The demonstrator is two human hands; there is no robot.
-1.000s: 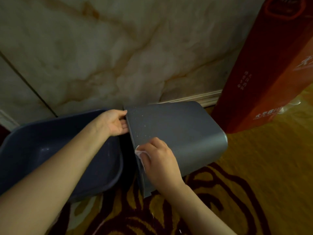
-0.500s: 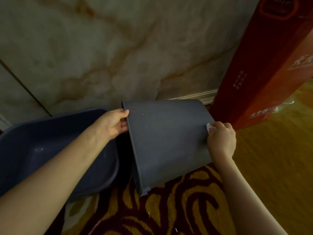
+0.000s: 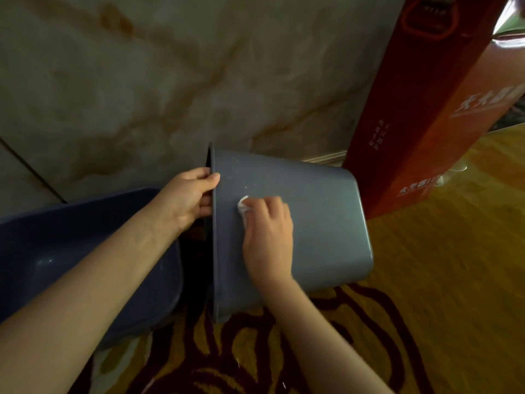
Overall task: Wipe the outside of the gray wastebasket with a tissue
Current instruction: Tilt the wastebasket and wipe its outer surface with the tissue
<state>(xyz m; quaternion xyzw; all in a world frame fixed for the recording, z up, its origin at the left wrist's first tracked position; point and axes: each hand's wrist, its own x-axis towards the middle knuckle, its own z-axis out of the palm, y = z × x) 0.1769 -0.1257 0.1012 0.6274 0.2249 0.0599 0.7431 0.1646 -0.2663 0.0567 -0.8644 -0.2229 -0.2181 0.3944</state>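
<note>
Now the right hand (image 3: 267,237) is back near the mouth end of the gray wastebasket (image 3: 318,223), having been out at the base end half a second ago and near the rim a second ago. That reads as one full stroke out and back along the upper face. The wastebasket lies on its side on the patterned carpet (image 3: 284,351), mouth to the left, base toward the red carton (image 3: 426,109), with the marble wall (image 3: 170,81) behind. It has also tilted slightly between frames.

The right fingers are curled closed over a crumpled white tissue (image 3: 242,204), pressed flat to the plastic; only a corner shows. The left hand (image 3: 190,199) is pinched closed on the rim, thumb outside, fingers inside, steadying it as before. A dark blue basin (image 3: 85,251) sits just beside the mouth.

Pale specks near the rim (image 3: 235,177) are possibly dust not yet reached; blur prevents certainty. Judgement: wiping is mid-course, with one face worked and the others untouched.
</note>
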